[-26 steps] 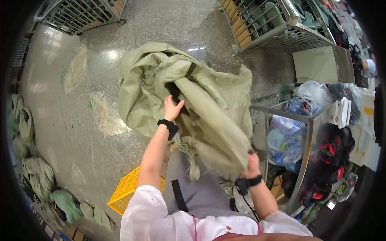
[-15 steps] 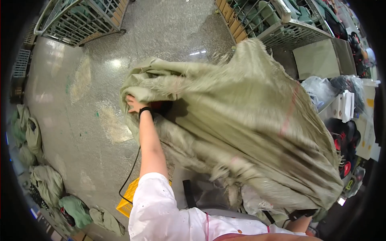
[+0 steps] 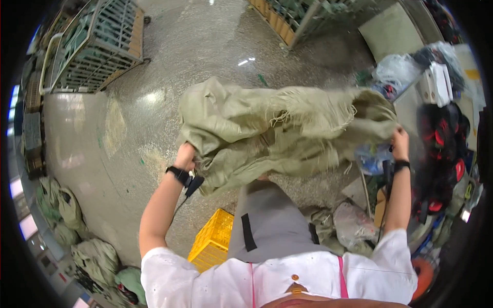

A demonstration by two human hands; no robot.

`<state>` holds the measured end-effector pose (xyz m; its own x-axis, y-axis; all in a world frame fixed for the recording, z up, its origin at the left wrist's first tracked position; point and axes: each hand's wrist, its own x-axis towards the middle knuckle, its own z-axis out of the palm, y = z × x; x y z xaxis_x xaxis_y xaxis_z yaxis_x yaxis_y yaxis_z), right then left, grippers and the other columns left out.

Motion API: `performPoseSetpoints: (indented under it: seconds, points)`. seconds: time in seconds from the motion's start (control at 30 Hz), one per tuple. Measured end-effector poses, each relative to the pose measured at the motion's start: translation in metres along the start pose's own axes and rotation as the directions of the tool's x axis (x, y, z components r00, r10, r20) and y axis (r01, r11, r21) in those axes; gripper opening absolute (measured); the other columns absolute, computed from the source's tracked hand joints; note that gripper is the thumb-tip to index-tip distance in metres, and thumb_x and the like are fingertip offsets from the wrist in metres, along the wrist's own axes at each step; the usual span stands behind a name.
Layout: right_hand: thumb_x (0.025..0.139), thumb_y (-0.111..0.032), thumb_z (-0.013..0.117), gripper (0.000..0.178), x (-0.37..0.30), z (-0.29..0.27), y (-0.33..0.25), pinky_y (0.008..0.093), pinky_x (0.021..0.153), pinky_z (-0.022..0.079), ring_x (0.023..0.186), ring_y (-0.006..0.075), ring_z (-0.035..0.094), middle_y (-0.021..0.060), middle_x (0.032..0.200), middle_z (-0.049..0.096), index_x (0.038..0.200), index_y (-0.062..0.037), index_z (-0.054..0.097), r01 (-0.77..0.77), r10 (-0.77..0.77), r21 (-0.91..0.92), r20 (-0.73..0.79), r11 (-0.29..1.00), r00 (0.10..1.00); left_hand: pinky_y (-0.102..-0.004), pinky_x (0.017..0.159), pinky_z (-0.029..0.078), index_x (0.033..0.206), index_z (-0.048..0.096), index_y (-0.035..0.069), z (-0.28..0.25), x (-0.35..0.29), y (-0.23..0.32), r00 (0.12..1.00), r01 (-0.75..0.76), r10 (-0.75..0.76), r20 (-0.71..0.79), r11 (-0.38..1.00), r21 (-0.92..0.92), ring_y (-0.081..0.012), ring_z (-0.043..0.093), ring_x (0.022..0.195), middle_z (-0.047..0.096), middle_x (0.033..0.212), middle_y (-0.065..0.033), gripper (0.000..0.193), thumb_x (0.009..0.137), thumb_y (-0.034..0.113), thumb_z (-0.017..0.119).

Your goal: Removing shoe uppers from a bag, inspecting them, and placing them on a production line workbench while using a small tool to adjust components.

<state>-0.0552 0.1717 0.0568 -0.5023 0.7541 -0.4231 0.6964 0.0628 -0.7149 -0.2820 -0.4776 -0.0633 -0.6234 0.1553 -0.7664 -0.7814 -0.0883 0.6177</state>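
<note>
A large olive-green woven sack (image 3: 287, 120) with frayed edges hangs stretched out in front of me, above the floor. At its left end, my left hand (image 3: 186, 156) grips the cloth with the fingers closed. My right hand (image 3: 400, 142) pinches the edge at the other end, beside a round gap in the fabric. Folds sag between the two hands, and loose threads stick out along the middle. Each wrist wears a black band. Whatever may be inside the sack is hidden.
Wheeled cages (image 3: 100, 46) stand at the far left and far right. A yellow plastic crate (image 3: 211, 240) sits by my left leg. Clear plastic bags (image 3: 396, 72) and black-and-red items (image 3: 441, 136) crowd the right. Green sacks (image 3: 95, 261) lie along the left.
The sack has gone from spread wide to gathered into a narrower band. My left hand has come back toward me, and my right hand has risen into view at the sack's right end.
</note>
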Motion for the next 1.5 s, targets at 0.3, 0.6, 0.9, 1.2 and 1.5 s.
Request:
performPoseSetpoints:
  seconds: [0.3, 0.6, 0.9, 1.2, 1.5]
  points:
    - [0.069, -0.012, 0.068, 0.048, -0.164, 0.269, -0.041, 0.0314, 0.092, 0.039, 0.112, 0.0234, 0.047, 0.0063, 0.123, 0.05, 0.114, -0.0142, 0.054, 0.764, -0.662, -0.045, 0.469, 0.643, 0.585, -0.0429, 0.092, 0.041, 0.121, 0.04, 0.002, 0.142, -0.182, 0.115, 0.975, 0.029, 0.051, 0.216, 0.934, -0.355, -0.03, 0.047, 0.11, 0.046, 0.122, -0.0139, 0.045, 0.091, 0.035, 0.03]
    - [0.072, -0.014, 0.064, 0.063, -0.198, 0.332, -0.037, 0.0337, 0.098, 0.031, 0.121, 0.0266, 0.038, 0.0156, 0.128, 0.042, 0.128, -0.0039, 0.037, 0.403, -0.439, 0.352, 0.886, 0.845, 0.147, -0.0447, 0.091, 0.04, 0.116, 0.045, 0.002, 0.11, -0.255, 0.116, 0.816, -0.127, 0.421, 0.396, 0.799, -0.588, -0.0314, 0.049, 0.106, 0.051, 0.116, -0.0138, 0.046, 0.087, 0.036, 0.031]
    - [0.07, -0.02, 0.06, 0.056, -0.191, 0.372, -0.054, 0.0374, 0.084, 0.043, 0.108, 0.0336, 0.046, 0.0148, 0.126, 0.041, 0.123, -0.0124, 0.042, 0.849, -0.766, -0.026, 0.417, 0.528, 0.489, -0.0435, 0.094, 0.036, 0.118, 0.043, 0.0, 0.066, -0.283, 0.057, 0.894, -0.027, 0.301, 0.332, 0.775, -0.631, -0.0309, 0.048, 0.107, 0.048, 0.12, -0.0147, 0.045, 0.086, 0.03, 0.034]
    - [0.076, -0.018, 0.054, 0.03, -0.112, 0.36, -0.059, 0.041, 0.073, 0.044, 0.087, 0.0367, 0.054, 0.0209, 0.097, 0.056, 0.101, -0.0019, 0.053, 0.691, -0.635, -0.147, 0.295, 0.708, 0.714, -0.0312, 0.09, 0.039, 0.124, 0.034, 0.0, -0.027, -0.253, 0.17, 0.811, -0.513, 0.488, 0.323, 0.858, -0.007, -0.0228, 0.05, 0.107, 0.049, 0.118, -0.0121, 0.051, 0.082, 0.022, 0.051]
    - [0.088, -0.021, 0.047, 0.017, -0.191, 0.304, -0.143, 0.0258, 0.047, 0.031, 0.062, 0.0119, 0.042, 0.002, 0.084, 0.054, 0.098, -0.0096, 0.054, -0.364, 0.166, 0.393, 0.454, 0.844, 0.875, -0.0391, 0.076, 0.042, 0.09, 0.056, 0.004, 0.069, -0.138, 0.069, 0.419, -0.72, 0.579, 0.7, -0.258, 0.644, -0.0289, 0.054, 0.084, 0.057, 0.087, -0.0146, 0.027, 0.064, 0.0, 0.054]
